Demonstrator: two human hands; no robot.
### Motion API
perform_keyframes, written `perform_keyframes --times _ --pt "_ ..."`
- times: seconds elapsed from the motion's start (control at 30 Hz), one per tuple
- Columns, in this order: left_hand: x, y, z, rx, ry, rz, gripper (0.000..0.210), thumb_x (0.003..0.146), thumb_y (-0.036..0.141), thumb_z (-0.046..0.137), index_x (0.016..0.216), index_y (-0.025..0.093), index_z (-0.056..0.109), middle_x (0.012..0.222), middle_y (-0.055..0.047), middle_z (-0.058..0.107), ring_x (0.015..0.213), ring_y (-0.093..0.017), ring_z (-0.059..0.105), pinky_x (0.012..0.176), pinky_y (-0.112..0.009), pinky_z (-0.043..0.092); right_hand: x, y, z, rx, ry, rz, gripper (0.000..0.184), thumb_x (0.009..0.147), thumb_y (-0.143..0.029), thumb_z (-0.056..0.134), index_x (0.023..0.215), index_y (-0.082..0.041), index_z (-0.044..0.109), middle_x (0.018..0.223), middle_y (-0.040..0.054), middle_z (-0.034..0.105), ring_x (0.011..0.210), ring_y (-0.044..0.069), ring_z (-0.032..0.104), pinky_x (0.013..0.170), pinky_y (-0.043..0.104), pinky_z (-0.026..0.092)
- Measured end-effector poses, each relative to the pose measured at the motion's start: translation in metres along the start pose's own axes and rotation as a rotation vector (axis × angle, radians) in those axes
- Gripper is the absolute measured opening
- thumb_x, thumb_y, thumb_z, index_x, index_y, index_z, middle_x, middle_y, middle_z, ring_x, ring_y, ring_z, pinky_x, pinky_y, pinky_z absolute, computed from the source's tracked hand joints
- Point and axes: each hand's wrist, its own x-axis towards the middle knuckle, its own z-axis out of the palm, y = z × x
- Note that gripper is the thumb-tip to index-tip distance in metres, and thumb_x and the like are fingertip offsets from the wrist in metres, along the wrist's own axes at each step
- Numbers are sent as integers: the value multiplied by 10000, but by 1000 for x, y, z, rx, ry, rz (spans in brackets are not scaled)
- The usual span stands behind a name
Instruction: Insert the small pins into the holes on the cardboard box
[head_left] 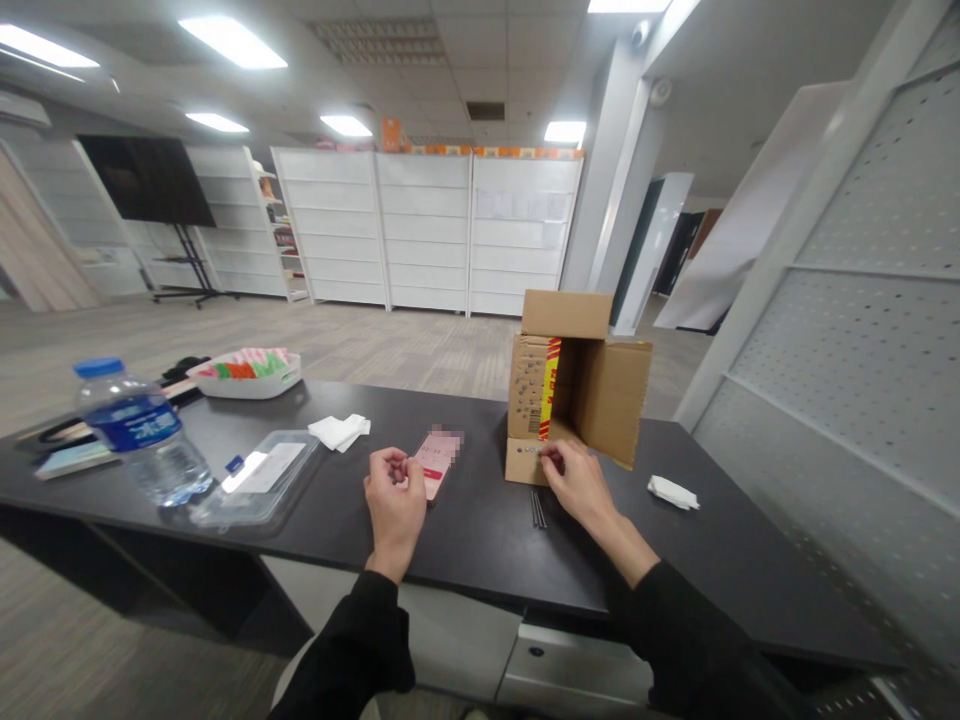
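Observation:
A cardboard box (526, 385) lies with its opening facing right and forward, its flaps spread. My right hand (583, 490) is at the front flap (519, 462), thumb and fingertips pinched together. What they grip, if anything, is too small to make out. Beside those fingertips, a row of tiny round pieces (529, 450) shows on the flap. Several long thin dark metal rods (538, 508), like nails or screws, lie just below it. My left hand (397, 510) hovers with curled fingers at a pink phone-like slab (433, 478), partly covering it; its grip is hidden.
To the left are a water bottle (142, 430), a clear plastic case (270, 480), crumpled tissue (339, 432) and a white basket (247, 385) with colourful packets. Another folded tissue (673, 492) lies right of the box. A perforated panel (847, 330) borders the dark table (465, 540).

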Motion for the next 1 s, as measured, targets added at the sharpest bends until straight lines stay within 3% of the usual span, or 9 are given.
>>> perform_keyframes --times 0.17,0.27,0.57,1.0 --pt "0 1 0 -2 -3 -8 117 782 226 584 879 213 519 722 36 546 645 -126 527 712 -288 437 -24 -8 -10 -5 -127 -263 178 916 -259 485 963 -219 652 1031 55 680 1004 212 592 901 376 392" --pt "0 1 0 -2 1 -8 116 781 225 585 877 210 522 709 40 542 638 -124 525 701 -281 434 -36 -10 -16 -7 -211 -348 189 914 -281 514 1025 -213 651 1100 60 675 1038 212 580 931 381 385" --pt "0 0 0 23 3 4 104 786 223 573 872 209 514 711 45 534 632 -117 520 706 -281 428 -48 -9 -21 -57 -292 -429 266 897 -331 551 1105 -201 654 1158 76 664 1073 225 557 972 394 359" --pt "0 0 0 19 3 0 113 771 218 576 868 209 517 716 44 529 633 -119 515 716 -292 426 -38 -14 -15 -152 -232 -487 225 968 -315 465 976 -193 653 953 80 686 956 219 577 906 377 376"
